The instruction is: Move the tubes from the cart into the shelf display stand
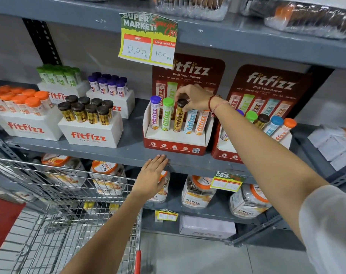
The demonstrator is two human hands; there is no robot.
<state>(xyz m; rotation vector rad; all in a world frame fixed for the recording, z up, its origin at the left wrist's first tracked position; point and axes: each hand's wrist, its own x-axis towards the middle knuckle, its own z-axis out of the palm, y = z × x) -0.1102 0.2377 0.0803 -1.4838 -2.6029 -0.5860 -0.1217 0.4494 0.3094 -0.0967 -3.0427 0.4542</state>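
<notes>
A red fitfizz display stand [174, 145] sits on the grey middle shelf [128, 153]. Standing in it are a purple-capped tube [154, 113], a green-capped tube [166, 115], a brown-capped gold tube [178, 119], a blue tube [189, 121] and an orange tube [201, 122]. My right hand [194, 97] reaches over the stand, its fingertips pinching the brown cap of the gold tube. My left hand [151, 177] lies flat and open against the shelf's front edge, below the stand. The wire cart [59, 194] is at the lower left; no tubes show in it.
A second red stand [251, 147] with several tubes is to the right, partly behind my right arm. White boxes of orange-, brown-, green- and purple-capped tubes [91, 123] fill the shelf's left. Plastic jars [197, 192] line the shelf below. A price tag [148, 40] hangs above.
</notes>
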